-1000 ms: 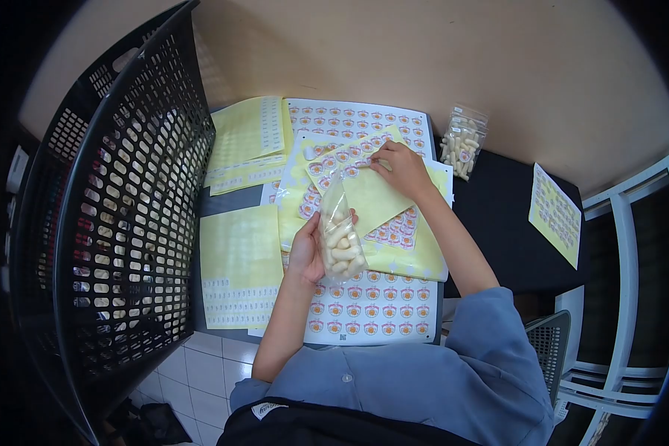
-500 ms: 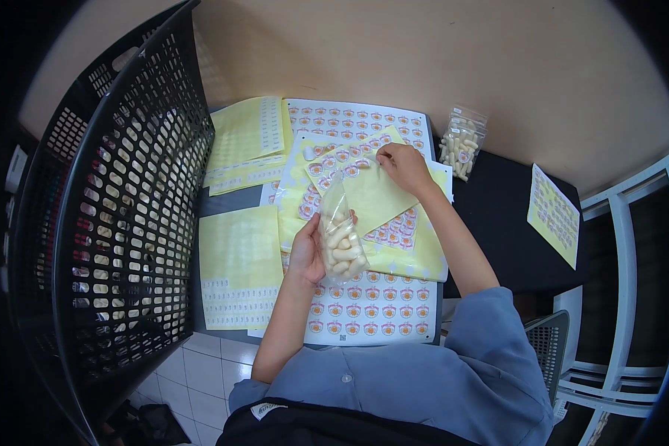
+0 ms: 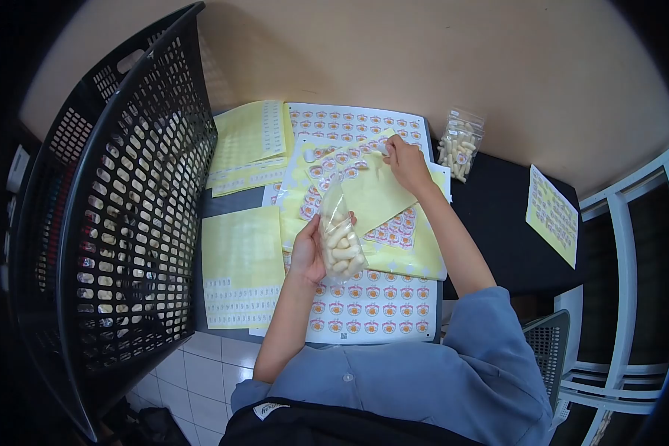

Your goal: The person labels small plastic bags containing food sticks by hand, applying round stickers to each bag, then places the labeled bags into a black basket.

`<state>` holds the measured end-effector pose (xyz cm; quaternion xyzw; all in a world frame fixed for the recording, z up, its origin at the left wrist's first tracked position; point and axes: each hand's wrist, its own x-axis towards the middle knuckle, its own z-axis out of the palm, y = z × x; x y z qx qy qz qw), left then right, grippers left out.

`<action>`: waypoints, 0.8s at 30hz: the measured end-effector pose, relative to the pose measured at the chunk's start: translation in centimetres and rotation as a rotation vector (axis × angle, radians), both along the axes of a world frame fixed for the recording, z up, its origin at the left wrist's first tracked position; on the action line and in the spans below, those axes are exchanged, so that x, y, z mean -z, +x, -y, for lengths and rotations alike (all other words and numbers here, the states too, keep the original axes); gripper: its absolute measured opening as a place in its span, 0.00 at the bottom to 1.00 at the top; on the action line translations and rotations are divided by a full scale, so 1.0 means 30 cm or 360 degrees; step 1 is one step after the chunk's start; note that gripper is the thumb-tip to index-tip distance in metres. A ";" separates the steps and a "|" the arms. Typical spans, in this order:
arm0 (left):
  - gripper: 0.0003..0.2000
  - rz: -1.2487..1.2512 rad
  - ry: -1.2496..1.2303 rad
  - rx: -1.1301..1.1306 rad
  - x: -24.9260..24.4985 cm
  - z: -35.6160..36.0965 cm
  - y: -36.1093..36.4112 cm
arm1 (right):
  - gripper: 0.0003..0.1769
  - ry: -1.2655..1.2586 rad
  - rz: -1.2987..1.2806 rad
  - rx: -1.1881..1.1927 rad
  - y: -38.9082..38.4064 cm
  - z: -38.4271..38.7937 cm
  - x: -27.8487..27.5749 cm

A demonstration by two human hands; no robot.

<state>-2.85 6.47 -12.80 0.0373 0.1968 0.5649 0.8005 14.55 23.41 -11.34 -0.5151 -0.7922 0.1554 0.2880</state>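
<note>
My left hand [image 3: 308, 251] is closed around a clear plastic bag [image 3: 340, 249] of pale, finger-shaped snack pieces, held tilted above the sheets. The bag's upper end looks empty and loose. My right hand [image 3: 409, 167] pinches at the end of a row of round stickers on a yellow sticker sheet [image 3: 375, 189]; what lies between its fingertips is too small to make out. Much of that sheet is bare yellow backing, with printed stickers left along its top. Beneath it lie another sticker sheet [image 3: 398, 229] and a yellow plastic-looking wrap [image 3: 416, 262].
A tall black perforated basket [image 3: 137, 215] stands at the left. Yellow label sheets [image 3: 241, 249] and a large printed sheet [image 3: 375, 308] cover the table. A filled snack bag [image 3: 461, 145] rests against the wall, and a sticker sheet [image 3: 554, 215] lies on the black surface at right.
My right hand has shifted slightly up and right along the sticker sheet, its fingertips now at the sticker row. My left hand still holds the bag in nearly the same place.
</note>
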 end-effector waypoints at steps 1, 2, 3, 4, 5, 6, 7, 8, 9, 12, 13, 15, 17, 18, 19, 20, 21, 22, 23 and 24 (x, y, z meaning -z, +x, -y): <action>0.23 -0.0051 0.0008 0.0007 -0.007 0.002 0.001 | 0.07 -0.0091 -0.0095 0.0028 0.004 -0.007 0.003; 0.23 -0.0103 0.0013 0.0015 -0.012 0.005 0.001 | 0.07 -0.0090 -0.0099 0.0029 0.009 -0.005 0.001; 0.23 -0.0107 0.0015 0.0016 -0.009 0.006 0.004 | 0.07 -0.0105 -0.0242 -0.0046 0.014 -0.003 -0.002; 0.23 -0.0146 0.0024 0.0005 0.000 0.003 0.009 | 0.07 -0.0118 -0.0384 -0.0122 0.017 0.000 -0.005; 0.23 -0.0185 0.0035 -0.0004 0.003 0.000 0.014 | 0.07 -0.0113 -0.0387 -0.0120 0.016 0.016 -0.024; 0.23 -0.0188 0.0040 -0.0001 0.001 0.000 0.018 | 0.07 0.0057 -0.0421 -0.0128 0.019 0.036 -0.041; 0.22 -0.0157 0.0083 -0.0011 -0.001 0.000 0.021 | 0.08 0.0227 -0.0453 -0.0136 0.023 0.058 -0.058; 0.21 -0.0127 0.0123 -0.0018 -0.003 0.001 0.025 | 0.08 0.0229 -0.0457 -0.0130 0.027 0.084 -0.076; 0.21 -0.0129 0.0120 -0.0010 -0.044 0.010 0.036 | 0.08 0.0070 -0.0723 -0.0111 0.035 0.117 -0.096; 0.21 -0.0486 0.0124 -0.0237 -0.138 0.036 0.056 | 0.09 -0.0311 -0.1293 -0.0206 0.059 0.270 -0.193; 0.21 -0.0540 0.0184 -0.0338 -0.143 0.037 0.055 | 0.10 -0.0527 -0.1594 -0.0341 0.067 0.324 -0.214; 0.20 -0.0595 0.0244 -0.0441 -0.144 0.032 0.044 | 0.10 -0.0610 -0.1565 -0.0475 0.065 0.428 -0.205; 0.21 -0.0766 0.0232 -0.0509 -0.124 0.021 0.025 | 0.09 -0.0968 -0.1642 -0.0713 0.042 0.530 -0.198; 0.21 -0.0808 0.0213 -0.0557 -0.114 0.010 0.021 | 0.09 -0.1021 -0.1662 -0.0700 0.021 0.569 -0.178; 0.21 -0.0811 0.0213 -0.0551 -0.113 0.014 0.020 | 0.09 -0.1073 -0.1680 -0.0686 0.000 0.595 -0.161; 0.21 -0.0809 0.0223 -0.0522 -0.140 0.024 0.023 | 0.09 -0.1072 -0.1684 -0.0679 -0.017 0.610 -0.167; 0.21 -0.0806 0.0231 -0.0492 -0.165 0.037 0.028 | 0.09 -0.1177 -0.1906 -0.0560 -0.030 0.627 -0.181; 0.21 -0.0808 0.0231 -0.0484 -0.182 0.050 0.034 | 0.10 -0.1276 -0.2127 -0.0435 -0.040 0.638 -0.187; 0.21 -0.0762 0.0267 -0.0478 -0.198 0.067 0.042 | 0.10 -0.1271 -0.2133 -0.0429 -0.046 0.643 -0.183; 0.21 -0.0717 0.0301 -0.0472 -0.211 0.082 0.047 | 0.10 -0.1226 -0.2145 -0.0366 -0.051 0.648 -0.175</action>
